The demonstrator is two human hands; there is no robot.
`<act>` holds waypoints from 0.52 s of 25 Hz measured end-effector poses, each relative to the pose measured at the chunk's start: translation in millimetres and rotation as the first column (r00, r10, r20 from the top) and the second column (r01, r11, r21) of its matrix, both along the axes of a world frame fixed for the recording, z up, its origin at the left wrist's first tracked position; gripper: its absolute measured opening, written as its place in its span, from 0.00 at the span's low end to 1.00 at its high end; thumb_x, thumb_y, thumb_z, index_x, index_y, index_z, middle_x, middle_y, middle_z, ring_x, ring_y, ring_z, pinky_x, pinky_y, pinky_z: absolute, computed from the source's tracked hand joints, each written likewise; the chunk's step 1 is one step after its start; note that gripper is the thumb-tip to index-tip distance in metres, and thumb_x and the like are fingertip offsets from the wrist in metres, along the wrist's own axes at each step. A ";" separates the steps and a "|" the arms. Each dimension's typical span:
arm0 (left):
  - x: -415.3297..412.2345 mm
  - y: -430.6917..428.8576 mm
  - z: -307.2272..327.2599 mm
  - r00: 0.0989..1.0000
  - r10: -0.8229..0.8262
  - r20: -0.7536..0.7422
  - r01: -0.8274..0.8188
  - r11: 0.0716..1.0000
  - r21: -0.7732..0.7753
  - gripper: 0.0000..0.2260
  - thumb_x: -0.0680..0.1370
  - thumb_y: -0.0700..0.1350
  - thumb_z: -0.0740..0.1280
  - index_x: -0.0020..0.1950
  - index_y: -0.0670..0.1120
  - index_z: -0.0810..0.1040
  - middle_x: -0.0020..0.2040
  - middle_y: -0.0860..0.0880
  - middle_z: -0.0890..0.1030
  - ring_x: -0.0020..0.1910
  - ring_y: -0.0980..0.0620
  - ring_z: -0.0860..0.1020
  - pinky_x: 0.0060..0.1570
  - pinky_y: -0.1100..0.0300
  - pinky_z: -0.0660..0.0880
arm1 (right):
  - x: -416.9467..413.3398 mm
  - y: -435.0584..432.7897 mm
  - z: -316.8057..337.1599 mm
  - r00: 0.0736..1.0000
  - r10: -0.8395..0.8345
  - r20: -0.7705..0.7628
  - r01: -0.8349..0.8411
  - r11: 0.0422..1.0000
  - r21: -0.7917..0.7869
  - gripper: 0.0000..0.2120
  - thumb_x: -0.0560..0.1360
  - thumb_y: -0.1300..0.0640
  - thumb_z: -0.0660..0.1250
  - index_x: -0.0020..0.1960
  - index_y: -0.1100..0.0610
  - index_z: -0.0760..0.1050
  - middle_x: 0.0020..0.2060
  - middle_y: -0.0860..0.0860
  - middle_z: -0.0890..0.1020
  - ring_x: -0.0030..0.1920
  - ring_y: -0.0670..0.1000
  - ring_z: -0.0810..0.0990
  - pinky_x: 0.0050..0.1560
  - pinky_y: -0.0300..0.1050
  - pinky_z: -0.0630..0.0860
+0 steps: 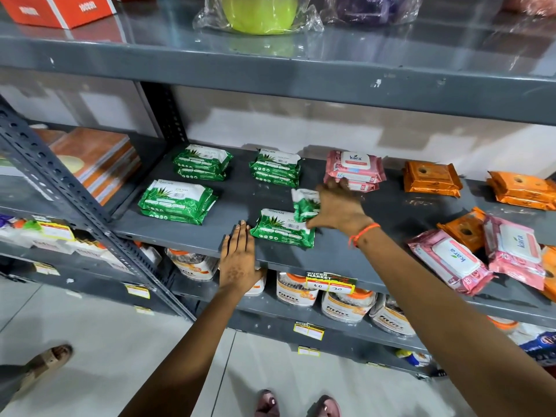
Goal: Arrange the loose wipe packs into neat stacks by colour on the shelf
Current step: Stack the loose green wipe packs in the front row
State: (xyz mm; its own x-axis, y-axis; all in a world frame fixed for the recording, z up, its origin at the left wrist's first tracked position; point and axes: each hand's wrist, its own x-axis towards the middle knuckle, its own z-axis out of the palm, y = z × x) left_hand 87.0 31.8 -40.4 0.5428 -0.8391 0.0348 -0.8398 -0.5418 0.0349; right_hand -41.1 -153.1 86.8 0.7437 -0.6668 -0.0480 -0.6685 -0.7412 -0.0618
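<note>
My right hand [338, 206] grips a green wipe pack [304, 203], held on edge just above another green pack [282, 227] that lies flat near the shelf's front edge. My left hand [237, 257] rests flat and open on the shelf edge [186, 242], just left of that pack. Three green stacks stand further left and back: front left [176, 201], back left [201, 161] and back middle [275, 167]. A pink stack [355, 170] sits behind my right hand. Two orange stacks [431, 179] [523, 189] stand at the right. Loose pink packs [451, 260] [514, 251] and an orange pack [461, 228] lie jumbled at the front right.
The grey metal shelf above [270, 76] carries a bagged green tub [258, 13] and a red box [60, 9]. Below are white jars [346, 305] and price tags [329, 284]. A slotted upright [60, 188] slants at the left. Feet stand on the tiled floor.
</note>
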 end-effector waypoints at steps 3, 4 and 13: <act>0.4 -0.1 0.5 1.000 0.008 -0.002 -0.008 1.000 0.000 0.47 0.68 0.58 0.70 0.74 0.38 0.46 0.77 0.40 0.48 0.76 0.43 0.48 0.75 0.48 0.47 | 27.8 26.7 -8.1 0.986 0.145 -0.084 -0.145 0.989 0.006 0.44 0.61 0.37 0.74 0.69 0.57 0.65 0.64 0.56 0.69 0.67 0.59 0.65 0.64 0.60 0.71; 0.2 -0.4 0.8 1.000 0.008 0.004 -0.008 1.000 0.002 0.46 0.69 0.59 0.69 0.74 0.38 0.47 0.77 0.40 0.48 0.76 0.43 0.48 0.75 0.48 0.47 | 30.9 31.5 -13.2 0.975 0.186 -0.118 -0.182 0.982 0.051 0.47 0.61 0.36 0.73 0.72 0.56 0.62 0.68 0.56 0.68 0.70 0.59 0.62 0.66 0.63 0.68; 0.1 -0.4 -0.6 1.000 -0.003 0.000 0.003 1.000 -0.027 0.45 0.68 0.57 0.71 0.73 0.39 0.49 0.77 0.40 0.48 0.76 0.43 0.48 0.74 0.49 0.44 | 23.7 25.1 -40.6 0.979 0.173 -0.104 -0.139 0.952 0.273 0.45 0.70 0.27 0.53 0.78 0.47 0.41 0.79 0.54 0.43 0.78 0.61 0.40 0.72 0.72 0.44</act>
